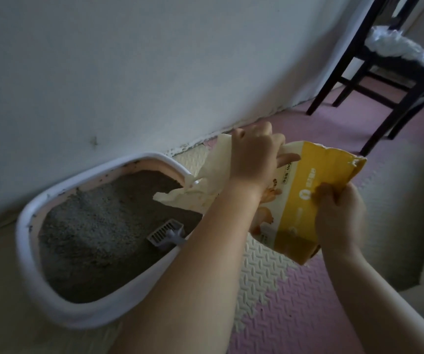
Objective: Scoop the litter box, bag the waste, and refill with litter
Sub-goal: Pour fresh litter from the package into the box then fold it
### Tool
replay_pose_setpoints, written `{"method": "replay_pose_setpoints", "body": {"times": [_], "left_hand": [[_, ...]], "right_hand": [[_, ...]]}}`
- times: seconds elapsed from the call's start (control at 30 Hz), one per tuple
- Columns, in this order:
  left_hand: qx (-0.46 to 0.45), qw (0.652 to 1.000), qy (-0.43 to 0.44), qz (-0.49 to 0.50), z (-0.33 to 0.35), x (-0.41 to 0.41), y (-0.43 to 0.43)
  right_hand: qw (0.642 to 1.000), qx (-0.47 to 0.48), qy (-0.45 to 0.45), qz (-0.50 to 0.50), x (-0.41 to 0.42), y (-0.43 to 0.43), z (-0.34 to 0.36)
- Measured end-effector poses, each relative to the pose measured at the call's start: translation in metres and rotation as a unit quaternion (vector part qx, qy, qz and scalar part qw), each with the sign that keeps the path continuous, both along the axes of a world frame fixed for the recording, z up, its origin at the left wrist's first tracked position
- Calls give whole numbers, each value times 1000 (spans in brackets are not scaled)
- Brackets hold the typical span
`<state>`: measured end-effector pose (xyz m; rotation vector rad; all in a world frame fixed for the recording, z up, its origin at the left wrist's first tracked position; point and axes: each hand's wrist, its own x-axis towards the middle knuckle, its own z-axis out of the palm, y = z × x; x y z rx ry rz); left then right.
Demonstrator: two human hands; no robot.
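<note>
Nearest, the floor (pixel 269 315) is covered with interlocking foam mats, pink and cream, with a raised tread pattern and toothed seams. It lies open to the right of the box as far as the chair. Two bare forearms reach up from the bottom edge. The right hand (pixel 340 218) curls its fingers round the yellow, creased bottom end of the litter bag (pixel 305 190), gripping it tightly. The bag is stiff paper, yellow at the base and cream toward the mouth, printed and crumpled. It is held off the floor and tipped down to the left. The left hand (pixel 254 154) clasps the cream upper part, with fingers folded over the paper and one finger lying along the bag's face. The ragged torn mouth hangs just above the right end of the litter box (pixel 26 241).

The box is an oval tub with a smooth, rounded white rim and a pale pink inner wall speckled with grains. Grey, gritty litter (pixel 90 231) fills it in an uneven heap. A grey slotted plastic scoop (pixel 164 232) rests in the litter against the near rim. The box stands close beside the white wall (pixel 129 72), whose base is chipped. Farther right stands a dark wooden chair (pixel 374 80) with crumpled white plastic (pixel 395 44) on its seat.
</note>
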<state>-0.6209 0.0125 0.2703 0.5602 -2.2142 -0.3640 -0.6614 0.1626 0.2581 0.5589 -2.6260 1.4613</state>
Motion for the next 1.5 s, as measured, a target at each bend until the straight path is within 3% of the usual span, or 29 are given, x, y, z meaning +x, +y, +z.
{"method": "replay_pose_setpoints", "body": {"times": [0.2, 0.43, 0.63, 0.8, 1.07, 1.33, 1.5], "left_hand": [[12, 998, 20, 55, -11, 16, -20], [55, 998, -4, 19, -19, 27, -34], [155, 988, 24, 9, -24, 35, -41], [156, 985, 55, -40, -6, 31, -28], [138, 987, 43, -70, 0, 26, -21], [125, 985, 71, -92, 2, 22, -15], [98, 986, 112, -73, 11, 21, -20]], "right_hand": [[998, 14, 48, 35, 16, -15, -3], [996, 16, 76, 45, 23, -28, -2], [995, -15, 86, 46, 26, -37, 9], [997, -33, 59, 35, 22, -34, 14], [991, 5, 101, 90, 24, -34, 15], [993, -48, 14, 105, 10, -21, 5], [978, 76, -108, 160, -13, 3, -31]]}}
